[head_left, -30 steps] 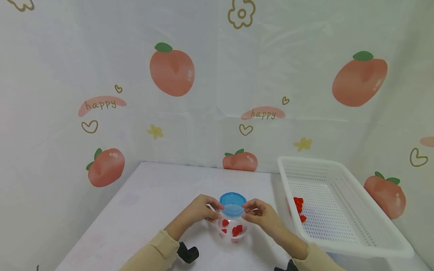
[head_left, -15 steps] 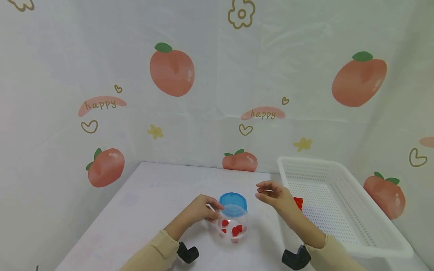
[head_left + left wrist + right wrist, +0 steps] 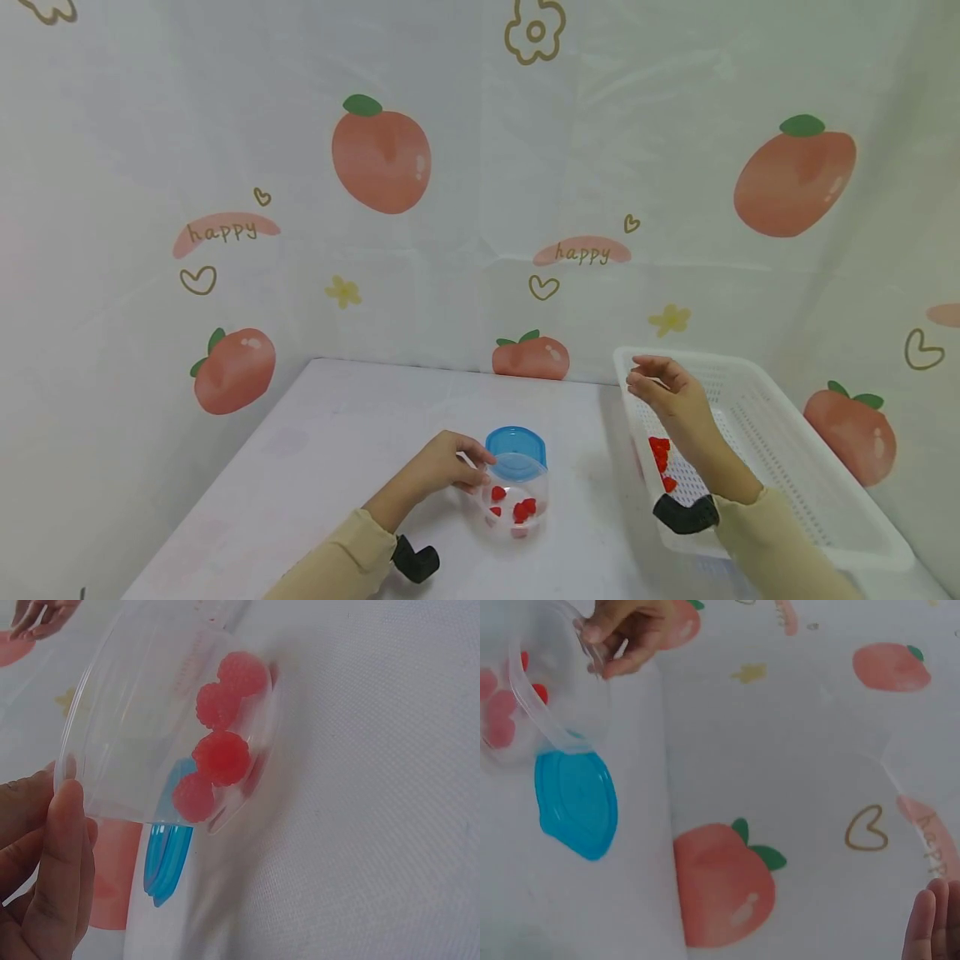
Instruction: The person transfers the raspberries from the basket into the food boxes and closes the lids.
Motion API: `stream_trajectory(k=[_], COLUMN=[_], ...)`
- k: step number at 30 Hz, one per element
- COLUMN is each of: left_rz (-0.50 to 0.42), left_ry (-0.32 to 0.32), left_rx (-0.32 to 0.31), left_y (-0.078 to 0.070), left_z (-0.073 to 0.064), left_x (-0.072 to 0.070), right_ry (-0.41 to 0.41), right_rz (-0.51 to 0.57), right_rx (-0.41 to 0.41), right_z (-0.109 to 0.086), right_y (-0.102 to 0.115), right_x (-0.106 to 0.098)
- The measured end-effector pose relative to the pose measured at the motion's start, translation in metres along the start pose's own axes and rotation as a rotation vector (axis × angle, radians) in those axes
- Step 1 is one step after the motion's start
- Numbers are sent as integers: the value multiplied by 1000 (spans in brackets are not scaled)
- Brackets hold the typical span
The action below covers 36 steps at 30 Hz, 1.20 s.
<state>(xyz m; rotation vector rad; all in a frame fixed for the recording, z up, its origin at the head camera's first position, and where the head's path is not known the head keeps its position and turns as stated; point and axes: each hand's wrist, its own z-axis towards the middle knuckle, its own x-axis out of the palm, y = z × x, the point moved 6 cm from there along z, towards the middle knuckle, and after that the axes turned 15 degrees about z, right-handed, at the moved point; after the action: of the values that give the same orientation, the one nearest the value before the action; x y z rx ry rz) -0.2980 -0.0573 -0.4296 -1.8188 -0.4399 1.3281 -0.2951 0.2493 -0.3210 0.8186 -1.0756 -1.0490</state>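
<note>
My left hand (image 3: 450, 462) pinches the rim of a clear plastic container (image 3: 135, 720) between thumb and fingers. Several red raspberries (image 3: 221, 757) lie in the bottom of this container. Just behind it on the table is a blue lid (image 3: 515, 440), its raised edge also visible in the right wrist view. My right hand (image 3: 678, 408) hovers over the left side of a white perforated basket (image 3: 825, 454), fingers loosely bent and holding nothing. Below that hand, several more red raspberries (image 3: 660, 454) lie along the basket's left wall.
The basket stands at the right of a white-covered table (image 3: 360, 417). A white backdrop (image 3: 465, 167) printed with peaches and flowers rises behind the table's far edge. Black wrist mounts (image 3: 416, 560) sit below both hands.
My right hand has let go of the container's rim and moved right and up, over the basket. My left hand and the container have stayed in place.
</note>
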Motion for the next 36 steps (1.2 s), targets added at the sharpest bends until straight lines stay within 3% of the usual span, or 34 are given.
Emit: stream_trajectory(k=[4,8,15,18,30,36], left_rz=[9,13,3,3,-3,6], left_ry=[-7,-11,-10,-12,-6,-11], left_rx=[-9,-15,-16,-19,-13,-15], left_y=[1,2,2,2,1,2], left_z=[1,1,0,0,0,1], left_x=[0,0,0,0,1,1], right_ry=[9,7,10,35,228,279], right_rz=[96,105,57,0,-426,-479], right_rx=[-53,-89,-19,53,280,373], right_z=[9,16,24,25,20,13], right_y=[5,6,-5,-12,-35,-44], right_x=[-19,-37,-63,-70,-92,-99])
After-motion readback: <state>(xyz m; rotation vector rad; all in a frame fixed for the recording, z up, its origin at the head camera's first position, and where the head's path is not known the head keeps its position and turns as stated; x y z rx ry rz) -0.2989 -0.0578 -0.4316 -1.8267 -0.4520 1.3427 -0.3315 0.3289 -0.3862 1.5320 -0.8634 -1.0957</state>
